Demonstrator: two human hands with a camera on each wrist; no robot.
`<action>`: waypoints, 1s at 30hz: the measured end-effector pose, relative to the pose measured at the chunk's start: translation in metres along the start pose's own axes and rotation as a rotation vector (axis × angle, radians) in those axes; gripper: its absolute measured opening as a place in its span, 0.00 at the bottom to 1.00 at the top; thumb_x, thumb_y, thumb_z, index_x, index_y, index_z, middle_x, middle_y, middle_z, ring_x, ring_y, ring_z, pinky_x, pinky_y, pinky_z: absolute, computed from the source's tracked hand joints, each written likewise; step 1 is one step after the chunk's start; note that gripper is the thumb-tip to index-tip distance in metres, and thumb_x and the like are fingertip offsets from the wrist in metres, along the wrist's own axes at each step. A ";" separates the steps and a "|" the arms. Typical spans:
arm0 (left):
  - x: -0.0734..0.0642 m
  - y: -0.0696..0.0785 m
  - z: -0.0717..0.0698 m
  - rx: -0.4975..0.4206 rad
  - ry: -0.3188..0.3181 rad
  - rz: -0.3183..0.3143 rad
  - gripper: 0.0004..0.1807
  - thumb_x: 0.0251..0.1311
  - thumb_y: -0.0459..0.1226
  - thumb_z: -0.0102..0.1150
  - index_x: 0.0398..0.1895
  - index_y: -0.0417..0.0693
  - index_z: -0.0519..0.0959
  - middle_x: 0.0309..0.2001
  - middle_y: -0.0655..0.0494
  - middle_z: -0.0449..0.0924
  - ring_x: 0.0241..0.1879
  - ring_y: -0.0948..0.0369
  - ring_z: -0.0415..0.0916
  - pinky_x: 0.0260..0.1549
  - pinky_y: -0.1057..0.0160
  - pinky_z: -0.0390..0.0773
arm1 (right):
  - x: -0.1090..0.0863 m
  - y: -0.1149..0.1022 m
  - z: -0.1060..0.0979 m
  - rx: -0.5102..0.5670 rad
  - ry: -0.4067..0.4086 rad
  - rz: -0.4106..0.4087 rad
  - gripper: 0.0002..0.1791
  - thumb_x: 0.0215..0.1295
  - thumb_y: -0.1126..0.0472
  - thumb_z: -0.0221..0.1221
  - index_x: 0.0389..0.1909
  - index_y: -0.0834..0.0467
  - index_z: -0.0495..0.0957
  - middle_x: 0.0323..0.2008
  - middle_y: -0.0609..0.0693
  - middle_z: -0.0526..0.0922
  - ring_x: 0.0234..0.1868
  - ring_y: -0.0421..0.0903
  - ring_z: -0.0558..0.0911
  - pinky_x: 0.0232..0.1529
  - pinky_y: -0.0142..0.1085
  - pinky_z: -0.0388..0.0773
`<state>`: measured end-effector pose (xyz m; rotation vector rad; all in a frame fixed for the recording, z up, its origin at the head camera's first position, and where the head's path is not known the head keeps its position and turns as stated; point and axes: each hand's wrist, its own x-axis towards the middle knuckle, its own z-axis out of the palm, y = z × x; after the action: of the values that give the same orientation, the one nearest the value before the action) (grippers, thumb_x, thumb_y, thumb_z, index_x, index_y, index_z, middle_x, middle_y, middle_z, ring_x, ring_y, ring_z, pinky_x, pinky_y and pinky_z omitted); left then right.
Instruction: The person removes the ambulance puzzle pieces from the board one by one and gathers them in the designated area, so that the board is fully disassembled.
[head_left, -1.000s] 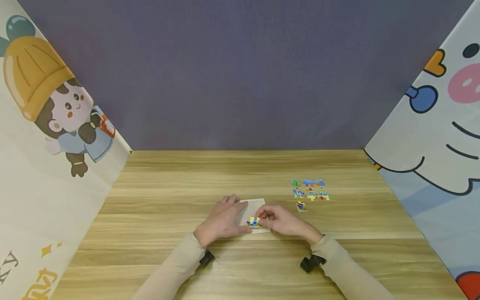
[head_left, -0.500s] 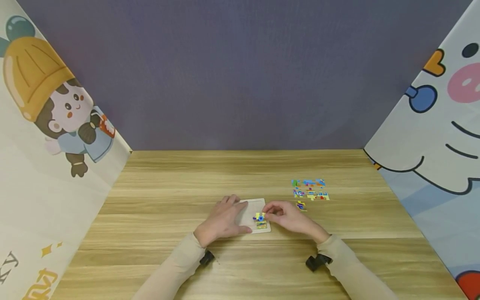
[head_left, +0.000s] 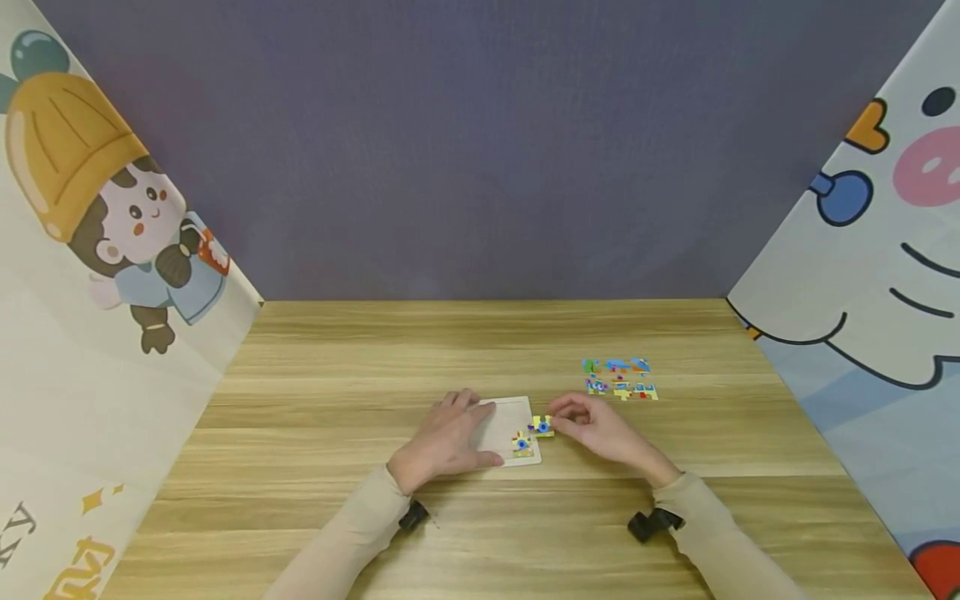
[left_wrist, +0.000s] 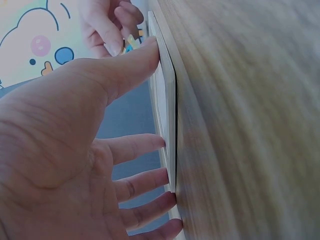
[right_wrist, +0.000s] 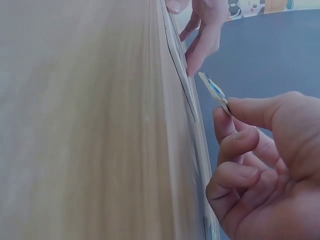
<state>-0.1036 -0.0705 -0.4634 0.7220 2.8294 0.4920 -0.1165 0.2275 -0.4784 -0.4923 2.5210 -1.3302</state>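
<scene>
A pale, shallow puzzle tray (head_left: 498, 427) lies on the table. My left hand (head_left: 450, 433) rests on its left side, fingers spread and fairly straight, thumb (left_wrist: 135, 62) lying over the near edge. One yellow and blue jigsaw piece (head_left: 522, 445) sits in the tray's near right corner. Between thumb and index finger, my right hand (head_left: 596, 427) pinches another yellow jigsaw piece (head_left: 542, 426) with a blue round mark, above the tray's right edge. The right wrist view shows this held piece (right_wrist: 213, 88) tilted and off the tray; the other fingers are curled.
Several loose jigsaw pieces (head_left: 618, 379) lie in two rows on the wooden table (head_left: 375, 358), beyond the right hand. A dark panel (head_left: 480, 150) closes the back, and printed cartoon panels stand at both sides.
My right hand has moved right, carrying the pinched jigsaw piece from over the tray to its right edge. The piece in the corner now shows more fully. My left hand has stayed put.
</scene>
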 end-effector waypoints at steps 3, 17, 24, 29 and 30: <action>0.000 -0.001 0.000 0.008 0.001 -0.002 0.49 0.56 0.63 0.75 0.76 0.49 0.74 0.72 0.44 0.71 0.71 0.43 0.69 0.70 0.39 0.74 | -0.002 0.005 -0.004 0.005 0.024 0.003 0.15 0.75 0.55 0.66 0.56 0.58 0.84 0.46 0.50 0.90 0.47 0.42 0.85 0.47 0.30 0.83; -0.001 -0.002 0.000 0.008 0.010 0.013 0.48 0.57 0.63 0.74 0.76 0.49 0.74 0.72 0.44 0.72 0.71 0.42 0.69 0.70 0.38 0.74 | -0.018 0.020 -0.031 -0.018 0.112 0.012 0.10 0.75 0.58 0.65 0.51 0.56 0.87 0.45 0.51 0.89 0.43 0.37 0.84 0.43 0.29 0.82; -0.001 -0.002 0.000 0.009 0.011 0.011 0.48 0.57 0.63 0.75 0.76 0.48 0.74 0.72 0.44 0.72 0.71 0.43 0.69 0.70 0.38 0.74 | -0.023 0.029 -0.043 0.017 0.139 0.024 0.11 0.75 0.59 0.65 0.52 0.59 0.87 0.49 0.56 0.90 0.41 0.35 0.84 0.42 0.29 0.83; -0.001 -0.002 0.001 0.012 0.012 0.005 0.49 0.57 0.64 0.74 0.76 0.49 0.74 0.72 0.44 0.72 0.71 0.43 0.69 0.71 0.38 0.74 | -0.028 0.032 -0.052 0.003 0.156 0.062 0.13 0.76 0.57 0.64 0.55 0.59 0.86 0.52 0.57 0.90 0.44 0.34 0.84 0.45 0.29 0.83; -0.001 -0.002 0.001 0.012 0.012 0.003 0.49 0.57 0.64 0.74 0.76 0.49 0.74 0.72 0.44 0.71 0.71 0.43 0.69 0.71 0.39 0.73 | -0.028 0.033 -0.054 0.000 0.161 0.066 0.13 0.76 0.57 0.64 0.55 0.59 0.86 0.52 0.57 0.90 0.44 0.33 0.84 0.46 0.29 0.83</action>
<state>-0.1034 -0.0718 -0.4648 0.7285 2.8449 0.4824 -0.1163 0.2965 -0.4742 -0.3102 2.6404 -1.3968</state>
